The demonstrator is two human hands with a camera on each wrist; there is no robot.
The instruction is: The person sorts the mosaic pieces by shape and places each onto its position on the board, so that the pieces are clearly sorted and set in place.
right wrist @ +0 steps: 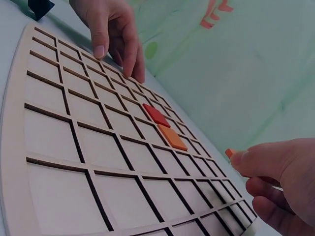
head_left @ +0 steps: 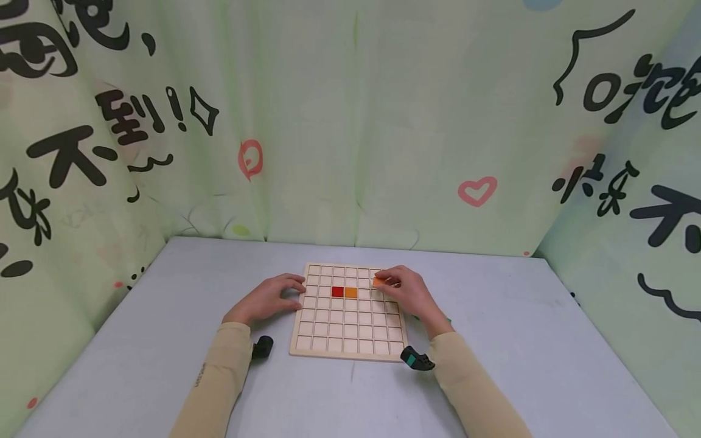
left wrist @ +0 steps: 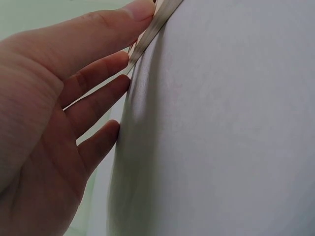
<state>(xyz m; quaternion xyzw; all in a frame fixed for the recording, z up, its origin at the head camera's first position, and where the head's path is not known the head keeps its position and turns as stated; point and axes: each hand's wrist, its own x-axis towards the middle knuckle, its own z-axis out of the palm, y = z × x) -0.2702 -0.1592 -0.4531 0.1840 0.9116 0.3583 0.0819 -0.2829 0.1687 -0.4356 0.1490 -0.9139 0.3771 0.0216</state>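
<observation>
A square wooden grid board [head_left: 345, 356] lies on the table. Side by side in its upper part are a red tile [head_left: 337, 292] and an orange tile [head_left: 351, 292]. My left hand [head_left: 267, 298] rests its fingertips against the board's left edge, thumb nearer me, fingers loosely extended. Between thumb and fingers, my right hand [head_left: 409, 293] pinches another orange tile [right wrist: 230, 153] over the board's upper right part. In the right wrist view this tile is raised above the grid, mostly covered by the fingers.
Some green pieces [head_left: 450, 320] show beside the right wrist, largely hidden behind it. Black wrist devices hang below the left sleeve [head_left: 230, 359] and the right sleeve [head_left: 465, 371]. A printed curtain [head_left: 356, 134] encloses the white table [head_left: 219, 261] at the back and sides.
</observation>
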